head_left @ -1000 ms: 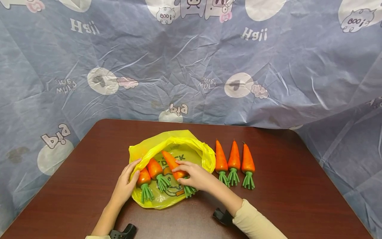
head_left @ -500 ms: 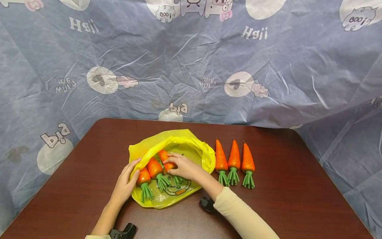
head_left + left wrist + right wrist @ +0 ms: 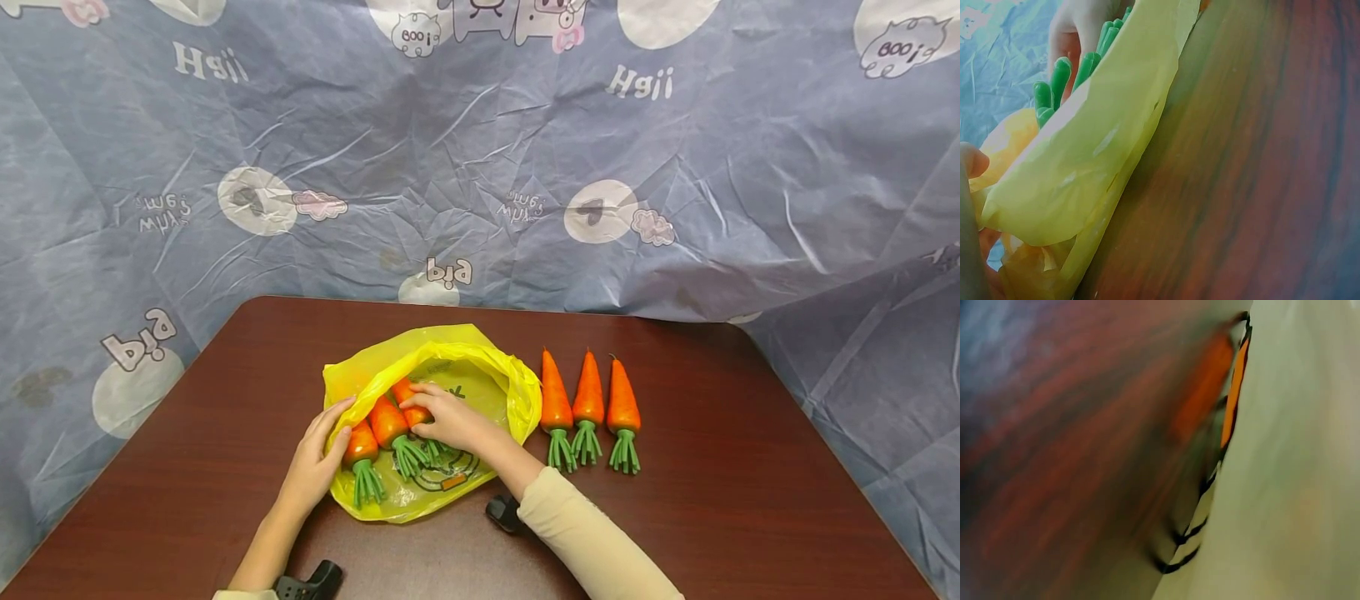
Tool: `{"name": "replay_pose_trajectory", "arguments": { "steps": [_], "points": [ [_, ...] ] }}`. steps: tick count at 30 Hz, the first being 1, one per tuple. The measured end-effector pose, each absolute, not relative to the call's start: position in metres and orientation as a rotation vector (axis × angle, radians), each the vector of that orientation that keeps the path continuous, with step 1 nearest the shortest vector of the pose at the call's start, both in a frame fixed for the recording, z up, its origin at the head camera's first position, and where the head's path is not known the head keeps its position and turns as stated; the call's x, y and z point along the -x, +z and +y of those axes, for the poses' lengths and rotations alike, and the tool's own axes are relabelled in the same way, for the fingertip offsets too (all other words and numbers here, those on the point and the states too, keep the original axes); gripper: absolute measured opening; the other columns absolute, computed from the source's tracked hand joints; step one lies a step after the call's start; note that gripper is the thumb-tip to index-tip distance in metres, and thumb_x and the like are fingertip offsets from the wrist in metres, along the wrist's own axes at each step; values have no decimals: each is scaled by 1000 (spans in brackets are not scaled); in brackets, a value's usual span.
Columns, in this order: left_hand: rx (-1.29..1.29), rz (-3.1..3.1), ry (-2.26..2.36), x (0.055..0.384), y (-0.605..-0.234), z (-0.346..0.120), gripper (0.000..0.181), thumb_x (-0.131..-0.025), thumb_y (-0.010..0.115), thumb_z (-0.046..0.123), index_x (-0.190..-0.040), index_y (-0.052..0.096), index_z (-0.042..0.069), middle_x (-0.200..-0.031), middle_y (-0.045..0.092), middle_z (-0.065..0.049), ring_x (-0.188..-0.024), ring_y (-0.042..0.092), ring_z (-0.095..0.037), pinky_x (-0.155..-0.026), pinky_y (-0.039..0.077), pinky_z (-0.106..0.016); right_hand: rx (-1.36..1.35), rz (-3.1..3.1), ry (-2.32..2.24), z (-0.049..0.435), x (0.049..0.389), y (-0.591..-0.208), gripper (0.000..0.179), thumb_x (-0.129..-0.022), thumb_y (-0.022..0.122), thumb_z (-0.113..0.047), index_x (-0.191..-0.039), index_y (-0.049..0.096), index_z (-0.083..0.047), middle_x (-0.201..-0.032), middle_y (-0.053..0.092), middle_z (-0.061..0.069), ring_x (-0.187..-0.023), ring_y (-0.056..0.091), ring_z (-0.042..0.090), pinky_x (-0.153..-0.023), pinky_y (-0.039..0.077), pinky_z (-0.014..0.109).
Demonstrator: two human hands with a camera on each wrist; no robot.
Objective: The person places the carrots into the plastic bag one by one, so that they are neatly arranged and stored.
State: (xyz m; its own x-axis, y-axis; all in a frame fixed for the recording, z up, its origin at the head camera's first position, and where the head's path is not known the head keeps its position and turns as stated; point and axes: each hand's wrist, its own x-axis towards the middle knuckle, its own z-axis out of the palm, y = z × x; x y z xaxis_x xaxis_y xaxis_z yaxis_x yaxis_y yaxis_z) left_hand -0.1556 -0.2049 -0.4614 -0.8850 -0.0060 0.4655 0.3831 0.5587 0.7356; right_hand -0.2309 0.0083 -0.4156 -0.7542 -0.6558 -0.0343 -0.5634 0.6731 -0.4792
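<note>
A yellow plastic bag [image 3: 480, 383] lies with its mouth spread on the table. My left hand [image 3: 309, 462] holds the bag's left rim, thumb inside and fingers outside. Inside, the left carrot [image 3: 362, 446] and the middle carrot [image 3: 388, 423] lie with green tops toward me. My right hand [image 3: 450, 419] reaches into the bag and grips a third carrot [image 3: 402, 390] beside the middle one, partly covering it. In the left wrist view, green carrot tops [image 3: 1060, 78] show above the bag's edge [image 3: 1097, 150]. The right wrist view shows mostly blurred bag plastic [image 3: 1285, 456].
Right of the bag, three more carrots lie in a row on the table: a near-bag one [image 3: 556, 400], a middle one [image 3: 588, 396] and an outer one [image 3: 623, 404]. The dark brown table [image 3: 720, 467] ends at a printed cloth backdrop [image 3: 465, 142].
My right hand has moved left inside the bag with its carrot, bringing it close beside the middle carrot. The left hand has stayed at the bag's rim.
</note>
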Motion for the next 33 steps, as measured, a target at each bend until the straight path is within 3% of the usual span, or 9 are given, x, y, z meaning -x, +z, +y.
{"name": "replay_pose_trajectory", "arguments": {
  "steps": [7, 14, 22, 33],
  "points": [
    [301, -2388, -1261, 154, -458, -204, 38, -92, 51, 11, -130, 49, 17, -132, 49, -10, -121, 39, -20, -98, 23, -10, 1018, 2683, -626, 9, 231, -416, 38, -88, 59, -22, -126, 54, -20, -147, 31, 4, -133, 34, 24, -105, 35, 40],
    [306, -2374, -1273, 155, -460, -204, 38, -92, 50, 10, -130, 49, 16, -132, 49, -11, -122, 38, -21, -97, 21, -7, 1006, 2716, -580, 11, 228, -413, 39, -87, 60, -31, -125, 53, -29, -148, 31, -3, -133, 33, 22, -102, 36, 47],
    [283, -2406, -1263, 156, -463, -205, 38, -93, 49, 12, -131, 48, 17, -133, 49, -10, -123, 38, -22, -99, 30, -41, 1021, 2748, -502, 14, 219, -403, 42, -87, 57, -39, -128, 51, -30, -147, 32, -3, -135, 30, 22, -107, 29, 48],
    [297, -2404, -1243, 156, -463, -206, 37, -93, 49, 13, -131, 49, 16, -132, 49, -11, -122, 39, -21, -100, 31, -39, 1006, 2781, -644, 27, 209, -394, 42, -91, 51, -36, -132, 48, -25, -145, 37, 1, -133, 34, 26, -108, 25, 50]
  ]
}}
